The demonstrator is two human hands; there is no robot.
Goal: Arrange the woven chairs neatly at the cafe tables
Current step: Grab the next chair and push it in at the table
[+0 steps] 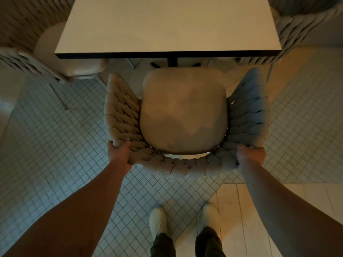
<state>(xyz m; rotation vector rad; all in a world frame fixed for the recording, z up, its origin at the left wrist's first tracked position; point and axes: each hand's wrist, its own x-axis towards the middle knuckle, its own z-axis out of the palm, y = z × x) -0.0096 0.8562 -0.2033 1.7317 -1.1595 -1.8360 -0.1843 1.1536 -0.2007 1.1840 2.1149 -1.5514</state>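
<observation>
A woven chair (181, 168) with a thick braided rope back and a beige seat cushion (183, 110) stands right below me, facing the white cafe table (167, 26). The front of its seat is just short of the table's dark near edge. My left hand (119, 152) grips the back rim at its left corner. My right hand (250, 154) grips the rim at the right corner. Both arms reach down to it.
A second woven chair (37, 65) with a beige seat stands at the table's left side, and a third woven chair (295, 28) at its right side. The table's black pedestal (172, 62) is under the edge. My feet (157, 219) stand on small-tiled floor beside pale planks.
</observation>
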